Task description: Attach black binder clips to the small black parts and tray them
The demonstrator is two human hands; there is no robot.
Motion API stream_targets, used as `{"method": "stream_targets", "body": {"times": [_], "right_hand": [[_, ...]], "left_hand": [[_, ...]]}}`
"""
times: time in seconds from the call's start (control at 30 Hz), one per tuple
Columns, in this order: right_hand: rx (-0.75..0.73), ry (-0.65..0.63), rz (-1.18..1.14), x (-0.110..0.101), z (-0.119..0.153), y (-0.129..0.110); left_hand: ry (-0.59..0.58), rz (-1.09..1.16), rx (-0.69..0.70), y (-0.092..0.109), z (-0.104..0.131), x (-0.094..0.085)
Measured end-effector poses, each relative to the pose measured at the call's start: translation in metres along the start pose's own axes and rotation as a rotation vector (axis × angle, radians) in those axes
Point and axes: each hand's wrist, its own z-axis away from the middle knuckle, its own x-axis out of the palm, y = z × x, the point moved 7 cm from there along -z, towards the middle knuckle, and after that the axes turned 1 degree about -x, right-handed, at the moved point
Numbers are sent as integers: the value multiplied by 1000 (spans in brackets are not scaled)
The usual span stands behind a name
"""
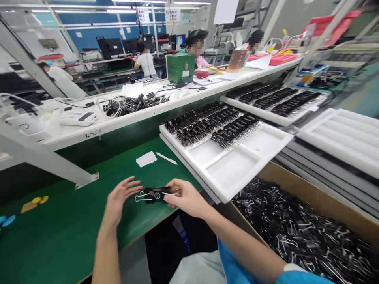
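Two hands (154,197), clip (156,195), tray (237,169) nearby.

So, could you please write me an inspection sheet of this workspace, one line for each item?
Surface: green bench mat, mostly bare near the hands.
Job's things: black binder clip held by the right hand; white tray partly filled with rows of clips; cardboard box full of loose clips.
Clutter: white paper slips, white pen, yellow pieces.
Hands: left hand open beside the clip, contact unclear; right pinches it.
Cables: wires on the white shelf.
Surroundings: green box, further trays of clips, other people at benches behind.
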Motion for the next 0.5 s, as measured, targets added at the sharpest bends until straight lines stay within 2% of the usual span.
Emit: {"method": "stream_targets", "body": {"times": [0.07, 0.13, 0.17, 0.23, 0.3, 0.4, 0.5], "right_hand": [[-62, 111, -20, -37, 29, -34], [-144, 305, 113, -92, 49, -67], [-174, 421, 213, -122, 54, -80], [-207, 658, 437, -177, 58, -98], [-215, 832, 666, -215, 52, -105], [-168, 908, 936, -236, 31, -101], [-94, 885, 1072, -238, 14, -92]], "left_hand": [[258, -138, 32, 8, 22, -37], [469, -421, -22, 6, 45, -71], [520, -575, -74, 1, 53, -82], [496, -824, -140, -14, 63, -93], [420, -970, -87, -27, 65, -90], [387, -1092, 32, -36, 65, -80], [383, -1134, 10, -40, 64, -77]]}}
